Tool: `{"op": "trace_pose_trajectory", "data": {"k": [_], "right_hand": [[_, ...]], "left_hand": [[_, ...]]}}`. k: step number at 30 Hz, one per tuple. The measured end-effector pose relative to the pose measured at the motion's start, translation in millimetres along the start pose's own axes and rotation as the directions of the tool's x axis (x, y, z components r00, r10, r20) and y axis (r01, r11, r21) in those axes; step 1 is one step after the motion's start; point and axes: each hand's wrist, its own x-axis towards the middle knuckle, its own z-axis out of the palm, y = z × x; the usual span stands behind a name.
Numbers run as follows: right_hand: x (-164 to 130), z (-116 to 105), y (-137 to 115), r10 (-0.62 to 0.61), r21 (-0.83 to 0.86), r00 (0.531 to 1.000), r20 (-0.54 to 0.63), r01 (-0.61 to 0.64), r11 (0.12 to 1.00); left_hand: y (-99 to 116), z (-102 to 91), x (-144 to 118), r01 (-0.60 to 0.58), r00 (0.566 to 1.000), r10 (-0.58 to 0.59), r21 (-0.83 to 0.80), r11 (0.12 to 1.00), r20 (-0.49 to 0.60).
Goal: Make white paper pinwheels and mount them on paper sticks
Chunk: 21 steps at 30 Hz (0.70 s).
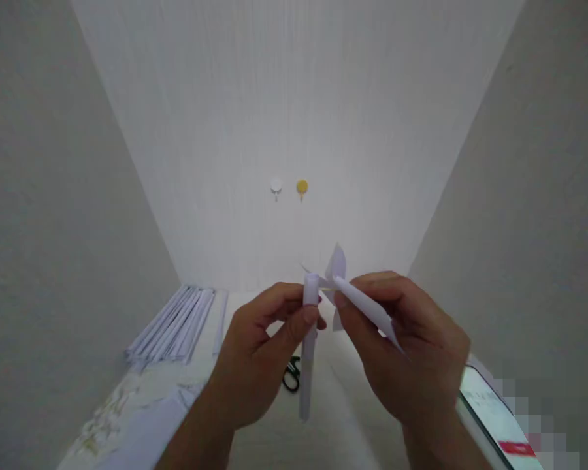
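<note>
**Two rolled paper pieces held tip to tip above the desk**

Head view: The left hand [262, 356] is closed around a rolled paper tube [308, 346], thumb and fingers pinching it near its top end. The tube stands nearly upright, its long axis running from the hand's pinch down toward the desk [333, 418], with the lower end hanging free below the fingers.

The right hand [411, 356] is clamped on a folded paper cone [367, 310]. Its long axis slants from lower right, where it lies across the fingers, up and left to a flared, petal-like end just beside the tube's top. The two pieces meet or nearly meet there; whether they actually touch is hard to tell. The cone lies to the right of the tube, so the right hand is the nearer one to the flared end, and the left hand to the tube.

Below the hands, black scissors [291, 375] lie on the desk. A stack of paper tubes [174, 326] rests at the far left, well apart. A phone [494, 411] lies by the right wrist. Two wall hooks [289, 188] sit on the back wall.
</note>
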Motion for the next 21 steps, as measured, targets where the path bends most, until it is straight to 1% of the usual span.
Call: {"op": "trace_pose_trajectory", "data": {"k": [3, 5, 9, 12, 15, 18, 21], "right_hand": [[-2.2, -1.5, 0.1, -0.020, 0.006, 1.000, 0.005, 0.020, 1.000], [-3.1, -2.2, 0.6, -0.038, 0.000, 0.999, 0.001, 0.038, 0.999], [-4.3, -2.6, 2.8, -0.050, -0.009, 0.999, -0.018, 0.050, 0.999], [-5.2, -1.8, 4.1, -0.035, 0.016, 0.999, -0.021, 0.036, 0.999], [-5.8, -0.3, 3.1, -0.034, 0.049, 0.999, -0.028, 0.035, 0.998], [-6.3, 1.6, -0.3, -0.049, 0.066, 0.998, -0.043, 0.051, 0.996], [-7.7, 3.6, -3.2, -0.064, 0.073, 0.997, -0.047, 0.068, 0.995]], "left_hand": [[0.6, 1.5, -0.9, -0.049, 0.998, 0.052, 0.081, 0.996, -0.035], [0.9, 2.4, -1.0, -0.097, 0.992, 0.108, 0.162, 0.982, -0.058], [1.6, 4.3, -0.1, -0.192, 0.970, 0.230, 0.332, 0.924, -0.079], [1.3, 5.7, 0.4, -0.244, 0.952, 0.299, 0.410, 0.879, -0.073], [-0.5, 5.9, -0.3, -0.308, 0.909, 0.404, 0.493, 0.814, -0.100], [-3.0, 4.4, -1.2, -0.369, 0.852, 0.510, 0.558, 0.743, -0.116], [-5.4, 2.1, -1.1, -0.415, 0.797, 0.590, 0.589, 0.693, -0.132]]}}
